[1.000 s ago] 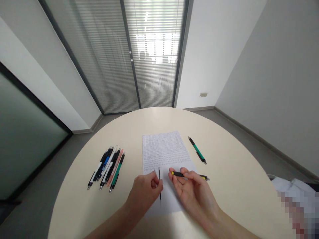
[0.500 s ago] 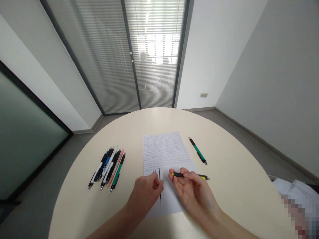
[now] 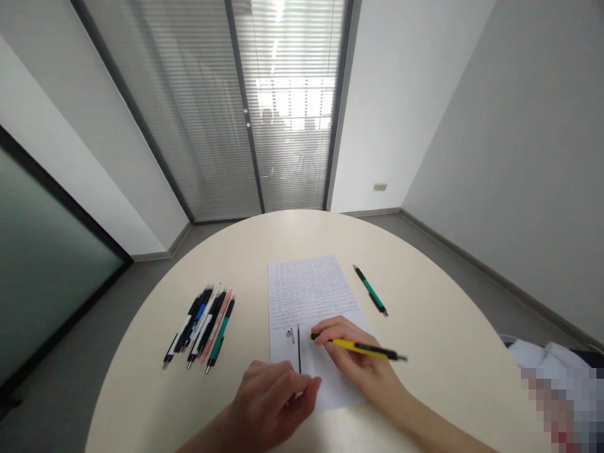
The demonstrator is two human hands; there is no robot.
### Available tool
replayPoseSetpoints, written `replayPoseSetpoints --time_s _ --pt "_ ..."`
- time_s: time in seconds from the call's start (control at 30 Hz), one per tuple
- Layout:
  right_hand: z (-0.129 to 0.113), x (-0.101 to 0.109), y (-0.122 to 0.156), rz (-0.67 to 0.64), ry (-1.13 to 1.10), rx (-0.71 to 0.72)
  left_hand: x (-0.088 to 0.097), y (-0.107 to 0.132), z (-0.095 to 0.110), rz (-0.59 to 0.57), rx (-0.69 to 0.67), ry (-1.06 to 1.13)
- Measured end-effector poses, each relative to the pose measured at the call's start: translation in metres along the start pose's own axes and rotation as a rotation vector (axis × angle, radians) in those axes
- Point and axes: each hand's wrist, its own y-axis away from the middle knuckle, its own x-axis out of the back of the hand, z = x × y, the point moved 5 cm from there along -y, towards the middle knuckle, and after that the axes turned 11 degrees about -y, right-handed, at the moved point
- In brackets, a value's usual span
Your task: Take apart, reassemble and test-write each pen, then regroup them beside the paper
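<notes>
In the head view, the right hand grasps a slim, smooth-barrelled yellow-and-black pen above the lower part of a white paper sheet, whose rows of dense, small writing are too fine to read. The left hand is loosely curled over the sheet's lower left, near a thin, straight black rod, possibly a refill, and I cannot tell whether its fingers pinch anything. On the smooth, rounded cream surface, a green-and-black pen lies right of the sheet and slender, multicoloured pens lie bunched to its left.
</notes>
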Motion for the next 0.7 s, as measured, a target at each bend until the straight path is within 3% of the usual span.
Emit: replayPoseSetpoints --time_s 0.13,0.27,0.43,0.7 --pt "-0.009 -0.007 0.003 -0.233 0.695 0.35 -0.004 0.0 0.01 -0.167 -0.185 0.032" --pt "-0.009 -0.017 0.006 -0.296 1.096 0.543 -0.005 -0.005 0.02 -0.259 -0.344 0.014" --pt "-0.003 -0.024 0.009 -0.315 1.166 0.567 -0.01 -0.003 0.024 -0.34 -0.384 -0.011" --pt "0.012 -0.024 0.006 -0.356 1.044 0.38 -0.022 0.006 0.022 -0.431 -0.375 -0.047"
